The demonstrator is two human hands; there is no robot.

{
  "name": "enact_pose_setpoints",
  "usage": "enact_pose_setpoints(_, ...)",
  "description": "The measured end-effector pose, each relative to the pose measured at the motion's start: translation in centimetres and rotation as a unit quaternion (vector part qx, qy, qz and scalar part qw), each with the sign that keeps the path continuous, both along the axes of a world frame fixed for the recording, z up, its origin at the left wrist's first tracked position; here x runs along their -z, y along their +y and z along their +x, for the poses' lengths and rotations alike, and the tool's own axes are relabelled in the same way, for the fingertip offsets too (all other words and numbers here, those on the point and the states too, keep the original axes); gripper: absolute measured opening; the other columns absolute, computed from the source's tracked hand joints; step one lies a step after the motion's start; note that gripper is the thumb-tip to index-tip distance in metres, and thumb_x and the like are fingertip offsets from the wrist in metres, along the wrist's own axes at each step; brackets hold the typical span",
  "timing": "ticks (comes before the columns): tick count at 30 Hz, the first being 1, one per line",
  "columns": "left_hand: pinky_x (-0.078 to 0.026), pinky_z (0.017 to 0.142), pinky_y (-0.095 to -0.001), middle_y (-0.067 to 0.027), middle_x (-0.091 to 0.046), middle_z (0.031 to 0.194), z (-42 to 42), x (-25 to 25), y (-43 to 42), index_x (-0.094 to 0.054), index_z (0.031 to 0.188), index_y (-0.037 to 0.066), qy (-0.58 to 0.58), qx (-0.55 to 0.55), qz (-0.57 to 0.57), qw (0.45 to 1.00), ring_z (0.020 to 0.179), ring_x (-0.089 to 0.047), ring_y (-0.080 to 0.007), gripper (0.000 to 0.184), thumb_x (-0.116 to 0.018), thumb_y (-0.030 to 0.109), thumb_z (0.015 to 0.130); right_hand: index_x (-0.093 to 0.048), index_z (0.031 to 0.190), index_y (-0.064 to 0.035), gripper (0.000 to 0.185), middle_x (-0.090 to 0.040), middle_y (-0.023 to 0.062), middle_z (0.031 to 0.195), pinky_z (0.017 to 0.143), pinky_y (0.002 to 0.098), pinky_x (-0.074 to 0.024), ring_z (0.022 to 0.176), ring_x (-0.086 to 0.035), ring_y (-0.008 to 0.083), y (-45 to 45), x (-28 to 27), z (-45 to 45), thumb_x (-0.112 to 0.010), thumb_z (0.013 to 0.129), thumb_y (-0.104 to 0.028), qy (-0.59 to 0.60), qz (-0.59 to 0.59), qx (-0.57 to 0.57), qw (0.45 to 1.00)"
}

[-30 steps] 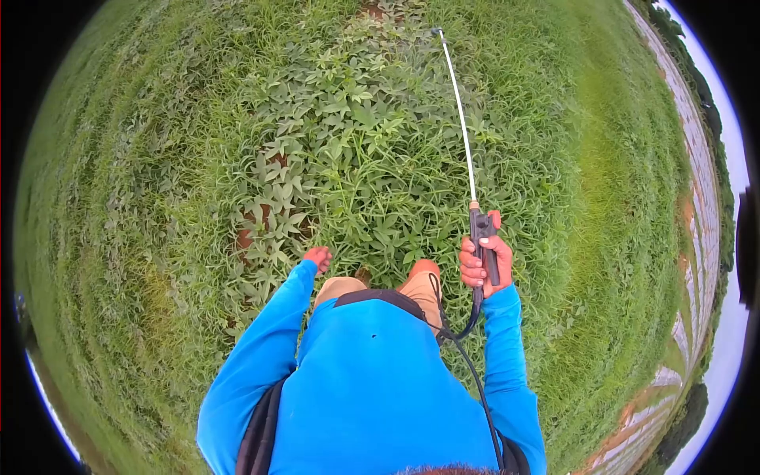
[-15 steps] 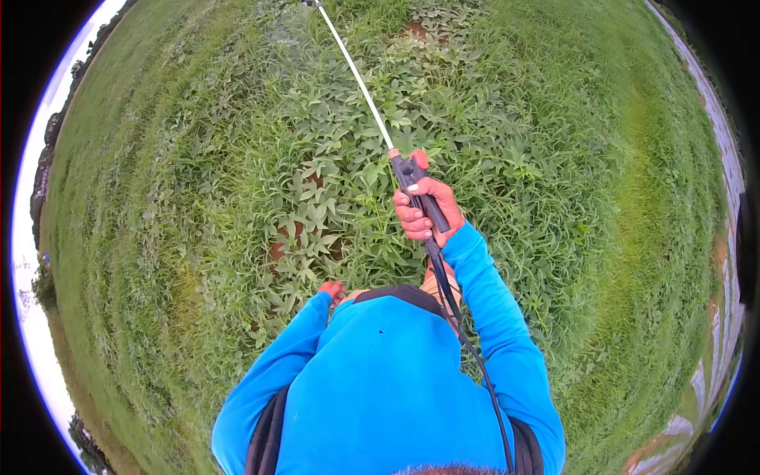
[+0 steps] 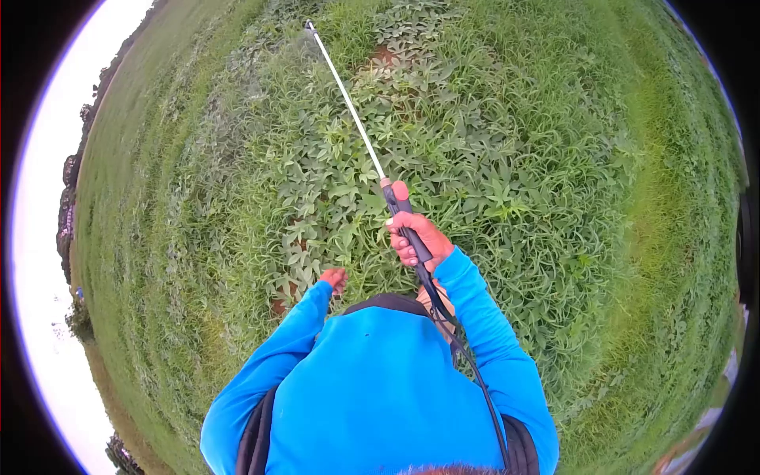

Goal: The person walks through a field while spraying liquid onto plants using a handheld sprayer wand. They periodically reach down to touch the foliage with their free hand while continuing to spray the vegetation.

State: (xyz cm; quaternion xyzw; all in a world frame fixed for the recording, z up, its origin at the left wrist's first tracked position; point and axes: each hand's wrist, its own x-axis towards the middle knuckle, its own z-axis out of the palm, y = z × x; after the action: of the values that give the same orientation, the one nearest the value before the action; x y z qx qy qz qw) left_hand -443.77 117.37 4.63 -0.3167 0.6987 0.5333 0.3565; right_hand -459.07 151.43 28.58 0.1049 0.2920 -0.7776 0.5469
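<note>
1. Spray wand (image 3: 346, 95) is out ahead of my body, above the greenery. It slants from the handle (image 3: 416, 245) up and to the left of the view, with the nozzle (image 3: 309, 25) at its far end, near the top.
2. My right hand (image 3: 422, 236) has its grip clenched around the dark handle. The thumb lies along the upper side and the fingers wrap around from the left of the view.
3. Just beyond that hand I see a red knob (image 3: 400, 191), and next to it a brownish collar (image 3: 385, 182) where the pale tube meets the dark body.
4. A black hose (image 3: 475, 366) runs from the rear of the handle, down past the waist and across the right side of the blue shirt (image 3: 364, 388).
5. My left hand (image 3: 335, 279) hangs beside the body, over the leaves and well apart from the handle. Its fingers curl inward; I cannot tell how tightly that grip is closed, and I see nothing held in it.
6. Faint mist (image 3: 294, 54) shows beside the nozzle, over the foliage.
7. Leafy plants (image 3: 344, 186) and grass (image 3: 554, 261) cover most of the ground, with a patch of reddish soil (image 3: 383, 55) to the right of the nozzle.
8. Dark straps (image 3: 257, 431) sit at both shoulders.
</note>
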Motion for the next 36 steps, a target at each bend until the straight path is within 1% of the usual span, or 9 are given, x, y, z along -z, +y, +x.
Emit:
enact_pose_setpoints(8,-0.037,0.042,-0.0215,-0.0007,-0.055,0.067,-16.7,-8.0,9.7,-0.058,0.091,0.007,0.142,0.073,-0.032,0.987,0.050,-0.049,-0.0081,0.039,-0.042,0.042,0.090,-0.041,0.063,-0.0099,0.028,-0.040,-0.0016,0.050,0.031,0.0210,-0.0296,0.036,-0.035,0.0056,12.4,-0.6,0.3,-0.059,0.077,-0.025,-0.028,0.087,0.124,0.988)
enact_pose_setpoints(16,-0.039,0.043,-0.0266,-0.0051,-0.056,0.066,-17.3,-5.2,5.6,-0.058,0.093,0.003,0.051,0.037,-0.082,0.995,0.051,-0.052,-0.0136,0.041,-0.047,0.042,0.087,-0.040,0.063,-0.0097,0.029,-0.039,-0.0017,0.050,0.031,0.0214,-0.0279,0.035,-0.033,0.0062,21.2,-1.8,7.3,-0.061,0.077,-0.024,-0.012,0.225,0.276,0.934)
enact_pose_setpoints(18,-0.047,0.056,-0.0336,-0.0101,-0.061,0.075,-16.7,-1.4,2.4,-0.060,0.095,0.002,0.095,0.056,-0.106,0.988,0.065,-0.059,-0.0192,0.042,-0.050,0.041,0.084,-0.041,0.070,-0.0100,0.025,-0.039,-0.0015,0.051,0.032,0.0213,-0.0287,0.036,-0.034,0.0062,22.8,-2.1,9.4,-0.061,0.078,-0.023,-0.030,0.220,0.304,0.926)
enact_pose_setpoints(19,-0.047,0.056,-0.0336,-0.0101,-0.061,0.075,-16.8,-1.8,2.7,-0.060,0.095,0.002,0.096,0.067,-0.104,0.988,0.065,-0.059,-0.0192,0.042,-0.050,0.041,0.084,-0.042,0.072,-0.0100,0.023,-0.039,-0.0014,0.052,0.032,0.0213,-0.0292,0.036,-0.035,0.0063,23.3,-2.3,10.4,-0.061,0.078,-0.023,-0.036,0.230,0.338,0.912)
enact_pose_setpoints(21,-0.047,0.075,-0.0367,-0.0157,-0.065,0.090,-17.2,-2.5,3.0,-0.062,0.101,0.000,0.108,0.118,-0.160,0.974,0.084,-0.061,-0.0245,0.044,-0.052,0.039,0.082,-0.043,0.078,-0.0098,0.020,-0.039,-0.0009,0.053,0.032,0.0220,-0.0309,0.037,-0.036,0.0069,24.2,-3.2,11.9,-0.060,0.078,-0.022,-0.056,0.236,0.393,0.887)
enact_pose_setpoints(24,-0.044,0.084,-0.0345,-0.0174,-0.064,0.100,-19.2,1.5,2.4,-0.062,0.104,-0.001,0.146,0.194,-0.159,0.957,0.093,-0.059,-0.0259,0.046,-0.053,0.039,0.081,-0.045,0.079,-0.0090,0.019,-0.038,-0.0005,0.053,0.032,0.0228,-0.0311,0.036,-0.036,0.0075,25.4,-3.7,13.6,-0.059,0.078,-0.021,-0.077,0.240,0.460,0.851)
enact_pose_setpoints(25,-0.044,0.084,-0.0354,-0.0179,-0.064,0.101,-20.3,2.1,3.1,-0.061,0.107,0.000,0.208,0.315,-0.185,0.907,0.096,-0.059,-0.0263,0.049,-0.052,0.041,0.081,-0.045,0.082,-0.0087,0.018,-0.038,0.0001,0.054,0.032,0.0232,-0.0313,0.037,-0.036,0.0080,26.0,-3.5,14.1,-0.058,0.078,-0.021,-0.077,0.232,0.483,0.841)
enact_pose_setpoints(32,-0.043,0.086,-0.0349,-0.0194,-0.062,0.102,-25.9,2.8,11.1,-0.061,0.107,0.003,0.175,0.235,-0.127,0.948,0.098,-0.058,-0.0271,0.048,-0.050,0.042,0.081,-0.044,0.079,-0.0125,0.016,-0.040,-0.0021,0.055,0.034,0.0222,-0.0322,0.038,-0.037,0.0071,30.5,-2.8,15.0,-0.054,0.082,-0.026,-0.103,0.244,0.584,0.767)
enact_pose_setpoints(36,-0.047,0.070,-0.0341,-0.0141,-0.065,0.081,-27.4,0.7,15.7,-0.064,0.095,0.002,0.147,0.274,-0.161,0.937,0.076,-0.061,-0.0236,0.044,-0.048,0.041,0.083,-0.041,0.075,-0.0144,0.021,-0.038,-0.0020,0.053,0.034,0.0222,-0.0319,0.038,-0.037,0.0073,33.8,-1.6,12.1,-0.057,0.079,-0.028,-0.088,0.287,0.617,0.727)
